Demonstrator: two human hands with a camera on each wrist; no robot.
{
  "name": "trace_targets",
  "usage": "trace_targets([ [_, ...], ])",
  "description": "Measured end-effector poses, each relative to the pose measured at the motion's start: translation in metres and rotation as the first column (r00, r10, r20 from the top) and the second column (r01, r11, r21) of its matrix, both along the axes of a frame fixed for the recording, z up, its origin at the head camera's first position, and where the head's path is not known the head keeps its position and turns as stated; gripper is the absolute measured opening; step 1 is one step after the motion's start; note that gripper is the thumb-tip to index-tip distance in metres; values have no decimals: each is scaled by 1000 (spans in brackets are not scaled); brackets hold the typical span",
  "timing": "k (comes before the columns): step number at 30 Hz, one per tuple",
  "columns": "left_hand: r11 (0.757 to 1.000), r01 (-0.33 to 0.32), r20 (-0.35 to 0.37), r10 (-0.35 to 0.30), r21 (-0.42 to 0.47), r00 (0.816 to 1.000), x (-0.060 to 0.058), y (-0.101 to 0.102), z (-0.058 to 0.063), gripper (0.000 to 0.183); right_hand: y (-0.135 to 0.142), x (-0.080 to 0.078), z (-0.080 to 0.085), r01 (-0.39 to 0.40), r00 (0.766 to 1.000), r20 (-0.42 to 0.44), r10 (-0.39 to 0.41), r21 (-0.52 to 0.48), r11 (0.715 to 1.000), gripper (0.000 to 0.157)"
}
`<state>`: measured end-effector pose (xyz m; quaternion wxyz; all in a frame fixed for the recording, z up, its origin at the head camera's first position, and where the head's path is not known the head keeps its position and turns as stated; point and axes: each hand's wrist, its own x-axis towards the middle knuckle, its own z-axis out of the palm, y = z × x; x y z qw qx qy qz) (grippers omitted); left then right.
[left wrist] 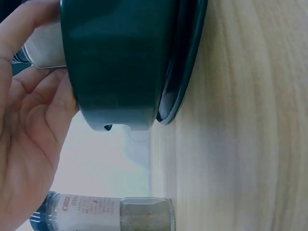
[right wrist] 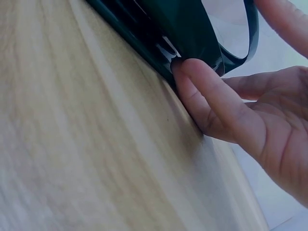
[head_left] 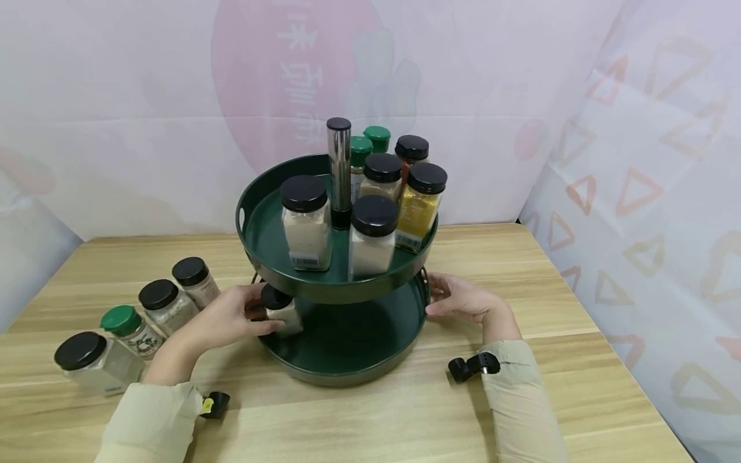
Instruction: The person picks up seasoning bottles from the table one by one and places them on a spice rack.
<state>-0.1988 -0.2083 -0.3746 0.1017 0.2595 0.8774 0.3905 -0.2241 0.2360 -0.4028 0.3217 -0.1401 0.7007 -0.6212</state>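
A two-tier dark green turntable-style rack [head_left: 336, 292] stands on the table. At the left of its lower tier [head_left: 353, 341], my left hand [head_left: 231, 315] grips a square spice jar [head_left: 286, 318] with a black lid. In the left wrist view the thumb and fingers of the left hand [left wrist: 36, 115] lie on either side of the jar [left wrist: 45, 45], whose lower part is hidden by the tier's wall. On the opposite side, my right hand [head_left: 463, 299] touches the lower tier. The right wrist view shows the right hand's fingertips [right wrist: 190, 67] against the tier's bottom edge.
Several jars stand on the upper tier around a chrome post [head_left: 339, 167], among them a yellow one [head_left: 417, 215] and a tall pale one [head_left: 307, 231]. Left of the rack, a row holds a green-lidded jar [head_left: 136, 331] and black-lidded jars [head_left: 168, 305]. A printed curtain [head_left: 145, 128] hangs behind the table.
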Motion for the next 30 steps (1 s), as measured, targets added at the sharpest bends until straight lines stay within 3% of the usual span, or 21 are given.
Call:
trace_targets([
  [6,1000,15,-50,-15,8,999,5,-6,6,50,2,1,0,10,1000,8,-10,-13,1000,90],
  [10,999,-32,-122,34,14,992,18,-18,10,60,2,1,0,7,1000,1,-7,-3,1000,92],
  [15,994,-93,-220,103,58,970,38,-38,18,62,2,2,2,9,1000,-1,-9,3,1000,93],
  [22,970,-223,-313,243,98,918,63,-63,36,58,1,2,1,13,1000,6,-12,-5,1000,91],
  [27,934,-333,-381,357,130,853,77,-86,42,57,0,1,-1,12,1000,15,-12,-9,1000,91],
  [30,916,-352,-411,401,194,818,81,-105,40,60,1,1,-2,11,1000,10,-11,-14,1000,91],
])
